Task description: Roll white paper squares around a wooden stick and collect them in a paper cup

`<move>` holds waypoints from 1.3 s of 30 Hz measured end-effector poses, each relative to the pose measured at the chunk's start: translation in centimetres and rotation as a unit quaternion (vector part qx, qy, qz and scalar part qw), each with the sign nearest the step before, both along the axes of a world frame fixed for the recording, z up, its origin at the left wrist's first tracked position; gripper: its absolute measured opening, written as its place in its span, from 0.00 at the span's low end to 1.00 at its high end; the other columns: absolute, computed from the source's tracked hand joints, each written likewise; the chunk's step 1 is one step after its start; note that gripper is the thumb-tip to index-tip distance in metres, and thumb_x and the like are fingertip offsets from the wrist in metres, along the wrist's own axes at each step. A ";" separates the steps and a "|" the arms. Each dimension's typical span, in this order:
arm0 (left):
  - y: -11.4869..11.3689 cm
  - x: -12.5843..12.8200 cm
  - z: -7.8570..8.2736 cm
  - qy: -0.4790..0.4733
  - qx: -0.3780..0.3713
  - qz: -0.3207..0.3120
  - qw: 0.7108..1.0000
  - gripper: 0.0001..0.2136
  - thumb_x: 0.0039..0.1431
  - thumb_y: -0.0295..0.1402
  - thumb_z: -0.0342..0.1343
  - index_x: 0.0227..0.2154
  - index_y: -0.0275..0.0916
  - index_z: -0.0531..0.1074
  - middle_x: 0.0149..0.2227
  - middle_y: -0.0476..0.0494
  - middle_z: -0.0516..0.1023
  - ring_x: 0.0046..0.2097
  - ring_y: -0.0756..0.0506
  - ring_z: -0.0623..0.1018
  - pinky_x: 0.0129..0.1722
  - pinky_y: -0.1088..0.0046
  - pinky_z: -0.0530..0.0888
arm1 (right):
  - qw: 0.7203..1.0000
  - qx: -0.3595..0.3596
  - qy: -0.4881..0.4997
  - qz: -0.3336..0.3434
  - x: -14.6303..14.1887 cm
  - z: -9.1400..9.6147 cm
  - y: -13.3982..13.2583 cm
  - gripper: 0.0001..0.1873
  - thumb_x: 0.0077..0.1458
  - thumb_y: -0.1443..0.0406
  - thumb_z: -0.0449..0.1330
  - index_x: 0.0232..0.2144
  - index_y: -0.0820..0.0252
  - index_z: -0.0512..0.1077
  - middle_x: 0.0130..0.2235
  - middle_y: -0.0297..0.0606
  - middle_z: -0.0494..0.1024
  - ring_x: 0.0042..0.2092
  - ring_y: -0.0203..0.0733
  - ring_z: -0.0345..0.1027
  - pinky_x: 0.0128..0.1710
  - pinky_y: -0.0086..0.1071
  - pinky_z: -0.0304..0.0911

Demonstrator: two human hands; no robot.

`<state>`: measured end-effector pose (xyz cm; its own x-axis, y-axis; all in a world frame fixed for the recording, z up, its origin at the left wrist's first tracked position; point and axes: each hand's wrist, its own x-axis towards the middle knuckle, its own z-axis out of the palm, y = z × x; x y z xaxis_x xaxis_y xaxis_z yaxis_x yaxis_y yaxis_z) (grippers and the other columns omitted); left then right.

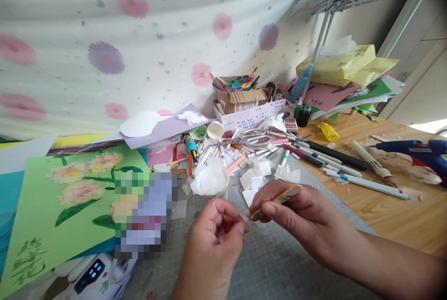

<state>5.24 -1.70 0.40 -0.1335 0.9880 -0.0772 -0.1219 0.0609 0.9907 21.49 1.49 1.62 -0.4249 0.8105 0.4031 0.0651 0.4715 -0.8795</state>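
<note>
My right hand (296, 211) pinches a thin wooden stick (279, 199) with green marks, held slanting above the grey cutting mat (265, 262). My left hand (214, 235) is closed in a pinch at the stick's lower tip, holding something small and pale that I cannot make out. Just behind the hands stands a white paper cup (211, 181) stuffed with white tissue. Small white paper squares (256, 176) lie beside it on the mat.
A green card with paper flowers (70, 197) lies at left. Scissors (254, 139), several pens and markers (331, 162), a cardboard box (240, 97) and paper stacks (349, 81) crowd the back. A blue glue gun (422, 153) rests at right on the wooden table (394, 216).
</note>
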 end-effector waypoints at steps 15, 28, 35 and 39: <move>-0.5 -0.9 -0.8 -0.080 -0.072 -0.082 0.991 0.07 0.51 0.33 0.61 0.23 0.36 0.73 0.18 0.50 0.73 0.21 0.52 0.67 0.24 0.76 0.62 | 0.994 -0.057 0.083 0.037 0.0 0.2 -0.2 0.07 0.62 0.63 0.57 0.33 0.58 0.73 0.33 0.36 0.75 0.35 0.35 0.71 0.35 0.27 0.68; -0.5 -0.8 -0.6 -0.068 -0.059 -0.078 0.993 0.06 0.49 0.30 0.61 0.20 0.37 0.71 0.18 0.51 0.71 0.23 0.51 0.67 0.24 0.77 0.62 | 0.991 -0.083 0.093 0.049 0.0 -0.1 -0.4 0.08 0.63 0.63 0.56 0.34 0.59 0.72 0.31 0.35 0.75 0.34 0.35 0.70 0.35 0.27 0.68; -0.4 -0.8 -0.6 -0.076 -0.056 -0.077 0.993 0.06 0.49 0.30 0.62 0.21 0.38 0.72 0.19 0.51 0.73 0.24 0.51 0.68 0.25 0.76 0.63 | 0.989 -0.085 0.086 0.088 0.1 0.3 -0.6 0.07 0.64 0.63 0.55 0.35 0.57 0.72 0.29 0.33 0.75 0.34 0.34 0.71 0.37 0.28 0.68; -0.3 -0.8 -0.8 -0.070 -0.053 -0.083 0.993 0.06 0.48 0.31 0.63 0.21 0.37 0.73 0.19 0.50 0.73 0.24 0.50 0.69 0.25 0.76 0.64 | 0.992 -0.081 0.080 0.059 0.2 0.1 -0.3 0.08 0.63 0.62 0.56 0.34 0.58 0.72 0.30 0.35 0.75 0.34 0.35 0.71 0.36 0.28 0.68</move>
<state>4.44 -1.99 -0.38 0.0493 0.9810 -0.1874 -0.2384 0.1938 0.9516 21.67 1.14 1.70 -0.4620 0.8180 0.3426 -0.1298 0.3198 -0.9385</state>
